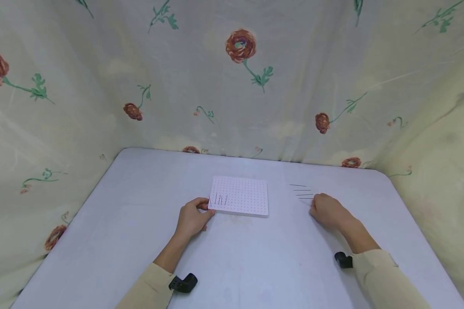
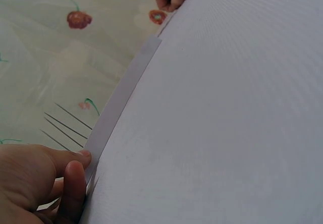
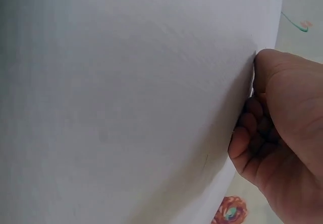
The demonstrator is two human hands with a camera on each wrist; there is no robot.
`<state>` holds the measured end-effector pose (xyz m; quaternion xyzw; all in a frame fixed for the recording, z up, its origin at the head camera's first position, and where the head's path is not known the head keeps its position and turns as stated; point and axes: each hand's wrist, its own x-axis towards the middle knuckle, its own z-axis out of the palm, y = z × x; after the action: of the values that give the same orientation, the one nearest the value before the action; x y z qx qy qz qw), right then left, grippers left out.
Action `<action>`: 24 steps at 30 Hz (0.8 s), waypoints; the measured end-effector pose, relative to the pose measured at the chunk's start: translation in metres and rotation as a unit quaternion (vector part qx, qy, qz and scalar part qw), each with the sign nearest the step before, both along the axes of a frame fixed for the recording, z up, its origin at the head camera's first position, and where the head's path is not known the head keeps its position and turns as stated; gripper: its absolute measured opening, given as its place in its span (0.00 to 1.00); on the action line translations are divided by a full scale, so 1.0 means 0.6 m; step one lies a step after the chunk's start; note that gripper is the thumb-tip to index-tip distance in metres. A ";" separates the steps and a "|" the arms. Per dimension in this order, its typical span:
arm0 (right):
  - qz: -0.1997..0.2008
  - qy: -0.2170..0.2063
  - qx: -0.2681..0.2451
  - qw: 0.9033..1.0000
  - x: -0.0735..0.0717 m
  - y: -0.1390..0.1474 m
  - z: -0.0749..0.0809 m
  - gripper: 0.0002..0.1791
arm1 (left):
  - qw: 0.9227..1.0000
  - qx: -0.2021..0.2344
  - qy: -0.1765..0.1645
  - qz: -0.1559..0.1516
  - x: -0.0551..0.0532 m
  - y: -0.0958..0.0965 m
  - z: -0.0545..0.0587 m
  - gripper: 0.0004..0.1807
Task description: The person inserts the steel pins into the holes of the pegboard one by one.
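A white board (image 1: 239, 193) with a grid of small holes lies on the table. Several thin dark needles (image 1: 221, 199) stand in its holes near the left front corner; in the left wrist view the needles (image 2: 70, 115) rise past the board's edge (image 2: 123, 90). My left hand (image 1: 192, 218) grips that corner between thumb and fingers. To the right of the board, several loose needles (image 1: 302, 190) lie roughly parallel. At their near end my right hand (image 1: 328, 211) has curled fingers, and a faint, slanted needle (image 1: 304, 202) runs to its fingertips. Its pinch is hidden in the right wrist view.
The white table (image 1: 247, 266) has rounded far corners. A flowered curtain (image 1: 185, 86) hangs behind it and along both sides. Black wrist cameras sit on both sleeves, the left camera (image 1: 183, 283) and the right camera (image 1: 343, 260), low over the tabletop.
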<state>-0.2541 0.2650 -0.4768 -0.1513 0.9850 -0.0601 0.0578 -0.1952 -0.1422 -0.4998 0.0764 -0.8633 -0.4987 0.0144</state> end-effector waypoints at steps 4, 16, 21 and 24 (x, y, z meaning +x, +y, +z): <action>-0.029 -0.003 -0.057 0.998 -0.001 0.006 -0.003 0.11 | 1.000 -0.003 0.003 0.000 -0.001 0.000 0.000 0.23; -0.139 0.038 -0.249 0.958 0.003 0.015 -0.001 0.12 | 1.000 0.000 0.000 0.004 -0.001 0.000 -0.002 0.23; -0.167 0.026 -0.280 0.945 0.005 0.010 0.001 0.17 | 1.000 -0.002 0.006 0.000 -0.001 -0.001 -0.002 0.23; -0.198 0.000 -0.293 0.935 0.005 0.008 0.003 0.22 | 1.000 -0.002 0.009 -0.004 -0.001 -0.001 -0.003 0.23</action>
<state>-0.2512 0.2695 -0.4750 0.0368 0.9335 -0.3566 -0.0020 -0.1955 -0.1429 -0.5018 0.0681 -0.8643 -0.4980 0.0204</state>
